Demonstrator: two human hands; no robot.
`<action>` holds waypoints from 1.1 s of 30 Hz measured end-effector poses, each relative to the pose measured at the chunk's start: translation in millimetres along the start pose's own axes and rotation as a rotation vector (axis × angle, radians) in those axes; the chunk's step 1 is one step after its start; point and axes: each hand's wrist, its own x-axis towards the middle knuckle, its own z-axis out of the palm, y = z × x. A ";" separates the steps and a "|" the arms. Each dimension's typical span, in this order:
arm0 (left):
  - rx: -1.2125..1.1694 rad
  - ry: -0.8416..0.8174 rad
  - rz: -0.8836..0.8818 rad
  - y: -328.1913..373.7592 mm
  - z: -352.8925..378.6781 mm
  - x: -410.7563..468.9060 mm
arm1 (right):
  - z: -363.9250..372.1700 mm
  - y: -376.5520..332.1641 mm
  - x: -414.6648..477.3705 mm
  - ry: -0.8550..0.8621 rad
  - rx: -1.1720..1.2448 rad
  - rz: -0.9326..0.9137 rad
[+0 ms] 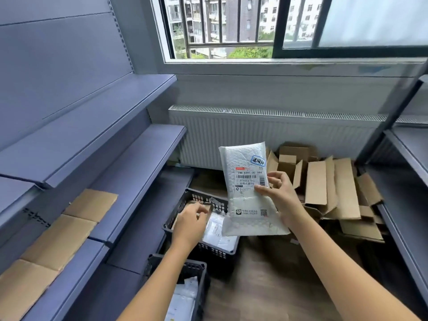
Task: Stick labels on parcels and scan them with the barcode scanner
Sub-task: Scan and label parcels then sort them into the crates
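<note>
The right grip (pixel 280 193) pinches the white padded parcel (pixel 243 158) at its right edge, thumb on the shipping label (pixel 249 179), and holds it upright above the black basket (pixel 201 192). The left grip (pixel 190 218) reaches into that basket with fingers curled; whether they hold anything cannot be told. The parcel hides part of the basket's pale contents, which are blurred.

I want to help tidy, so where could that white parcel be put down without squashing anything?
The white parcel could go on the bare blue shelf above the flat cardboard sheets, or on the wood floor right of the black basket. It is crowded inside that basket, where the left hand reaches, and at the cardboard pile by the radiator.
</note>
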 end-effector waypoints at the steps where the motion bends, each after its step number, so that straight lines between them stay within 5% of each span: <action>1: -0.003 -0.018 0.002 1.5 4.4 0.0 | -3.8 1.6 1.2 0.007 0.001 0.008; 18: -0.099 0.079 -0.115 115.2 122.5 107.9 | -103.4 -40.3 159.2 -0.155 -0.073 -0.024; 33: -0.188 0.122 -0.252 89.8 117.6 225.2 | -38.0 -20.3 296.2 -0.249 -0.065 0.103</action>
